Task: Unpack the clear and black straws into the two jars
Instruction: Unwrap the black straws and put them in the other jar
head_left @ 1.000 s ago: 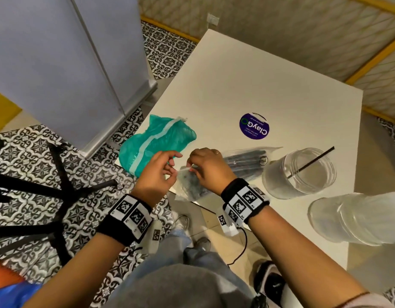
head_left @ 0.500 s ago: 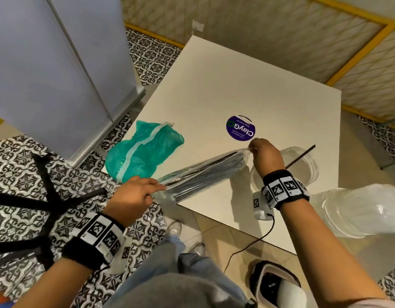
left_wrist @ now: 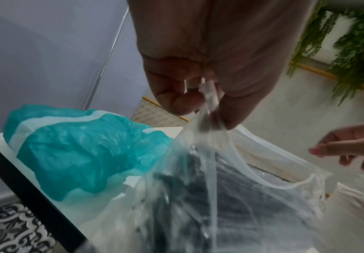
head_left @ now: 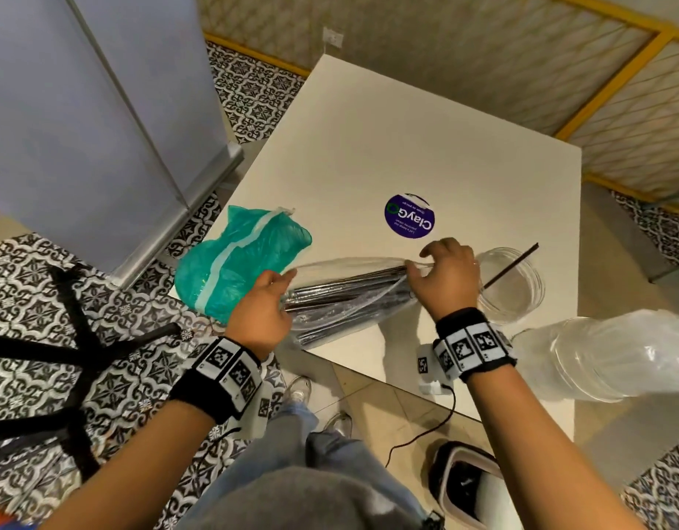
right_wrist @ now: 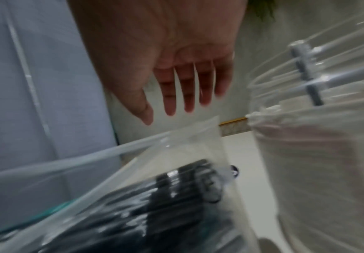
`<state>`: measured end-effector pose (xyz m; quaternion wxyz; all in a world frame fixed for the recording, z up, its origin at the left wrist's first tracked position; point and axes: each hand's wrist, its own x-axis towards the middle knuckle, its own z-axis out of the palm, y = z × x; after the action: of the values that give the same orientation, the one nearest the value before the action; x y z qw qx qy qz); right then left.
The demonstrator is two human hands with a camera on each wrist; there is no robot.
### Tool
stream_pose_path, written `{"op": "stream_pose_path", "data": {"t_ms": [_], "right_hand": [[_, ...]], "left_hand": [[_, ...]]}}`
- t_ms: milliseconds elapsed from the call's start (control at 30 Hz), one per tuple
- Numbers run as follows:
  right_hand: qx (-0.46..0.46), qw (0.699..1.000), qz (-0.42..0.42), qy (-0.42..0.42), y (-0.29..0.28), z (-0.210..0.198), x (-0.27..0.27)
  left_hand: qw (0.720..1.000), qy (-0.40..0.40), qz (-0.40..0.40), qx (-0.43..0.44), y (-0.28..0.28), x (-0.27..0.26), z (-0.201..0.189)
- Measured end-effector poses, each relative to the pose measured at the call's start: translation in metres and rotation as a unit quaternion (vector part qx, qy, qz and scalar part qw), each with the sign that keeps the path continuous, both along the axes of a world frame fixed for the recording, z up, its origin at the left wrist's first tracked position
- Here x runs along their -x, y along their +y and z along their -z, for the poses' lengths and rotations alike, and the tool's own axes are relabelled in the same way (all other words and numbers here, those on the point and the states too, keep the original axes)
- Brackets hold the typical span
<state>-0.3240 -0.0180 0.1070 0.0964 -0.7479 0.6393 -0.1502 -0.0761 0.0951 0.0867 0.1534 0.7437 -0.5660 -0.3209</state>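
Observation:
A clear plastic bag of black straws [head_left: 349, 296] [left_wrist: 220, 196] [right_wrist: 165, 196] lies across the near left part of the white table [head_left: 406, 128]. My left hand [head_left: 284, 285] [left_wrist: 204, 102] pinches the bag's near end and lifts it. My right hand [head_left: 425, 262] [right_wrist: 176, 106] hovers over the bag's far end with its fingers straight and nothing in them. Just to its right stands a clear jar [head_left: 521, 300] [right_wrist: 306, 154] with one black straw [head_left: 513, 267] leaning in it. A second clear jar [head_left: 597, 357] is at the near right. No clear straws show.
A crumpled teal plastic bag [head_left: 238, 262] [left_wrist: 79, 154] lies at the table's left corner, beside my left hand. A round purple sticker [head_left: 408, 216] marks the table's middle. A grey cabinet [head_left: 100, 109] stands left of the table, and a black chair base [head_left: 62, 338] is on the tiled floor.
A second ago both hands worked together at the bag's near end. The right hand then went to the far end by the jar and now stands open; the left hand has lifted its end.

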Motion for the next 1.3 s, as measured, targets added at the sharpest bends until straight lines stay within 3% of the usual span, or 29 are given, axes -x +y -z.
{"op": "stream_pose_path", "data": {"t_ms": [67,133,200,333,400,667,767,866,1000,1100,1200,1300], "right_hand": [[0.010,0.995,-0.101,-0.011,0.014,-0.004,-0.025],[-0.076,0.967,-0.241,-0.031,0.026,0.003,-0.053],[-0.157,0.934,-0.322,0.003,0.032,0.019,-0.079],[-0.235,0.903,-0.310,0.184,0.025,0.058,-0.104],[-0.236,0.898,-0.309,0.204,0.022,0.064,-0.107],[-0.176,0.921,-0.348,-0.014,0.005,0.015,-0.080],[-0.189,0.923,-0.291,-0.166,0.005,-0.010,-0.069],[-0.173,0.903,-0.165,-0.357,0.005,-0.040,-0.064],[-0.104,0.841,0.007,-0.530,-0.002,-0.084,-0.042],[-0.014,0.756,0.092,-0.648,-0.004,-0.113,0.000],[0.084,0.700,0.170,-0.689,-0.008,-0.129,0.056],[0.145,0.670,0.213,-0.696,-0.012,-0.126,0.101]], "left_hand": [[0.999,0.048,-0.002,-0.006,0.002,0.006,-0.001],[0.996,0.094,-0.007,-0.004,0.005,0.010,0.000],[0.993,0.119,-0.002,0.011,0.007,0.012,0.000],[0.989,0.147,-0.011,0.003,0.009,0.012,0.001],[0.986,0.163,-0.032,-0.005,0.008,0.009,0.003],[0.977,0.207,-0.036,-0.024,0.001,-0.010,0.002],[0.979,0.199,-0.036,-0.028,-0.004,-0.009,0.004],[0.981,0.189,-0.041,-0.022,-0.011,-0.002,0.009],[0.987,0.158,-0.042,-0.008,-0.025,0.007,0.013],[0.993,0.117,-0.012,-0.015,-0.034,0.009,0.014],[0.996,0.092,0.008,-0.021,-0.040,0.007,0.017],[0.996,0.088,0.010,-0.025,-0.041,0.006,0.018]]}}
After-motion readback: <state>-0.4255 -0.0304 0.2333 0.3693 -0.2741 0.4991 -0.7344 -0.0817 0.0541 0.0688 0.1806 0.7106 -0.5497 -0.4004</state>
